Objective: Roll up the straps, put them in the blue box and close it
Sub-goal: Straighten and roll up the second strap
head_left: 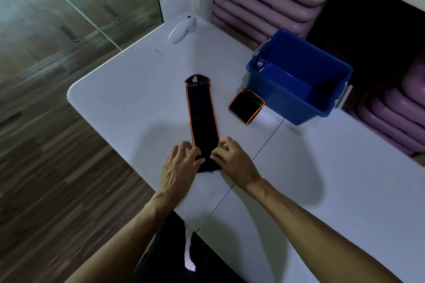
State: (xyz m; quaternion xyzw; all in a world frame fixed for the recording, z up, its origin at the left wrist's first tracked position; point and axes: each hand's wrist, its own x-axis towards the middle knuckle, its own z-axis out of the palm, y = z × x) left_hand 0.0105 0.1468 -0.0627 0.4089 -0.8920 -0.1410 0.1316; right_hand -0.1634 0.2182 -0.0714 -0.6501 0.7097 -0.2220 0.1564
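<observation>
Now, at the near edge of the white table (128,99), the left hand (178,165) and right hand (232,158) pinch the near end of the long strap (202,119), fingers curled on its corners, seemingly to start the roll. It lies flat, pointing away. Further right, a second strap (246,106), already rolled, waits just beside the blue box (299,89), which stands open, no lid visible.
</observation>
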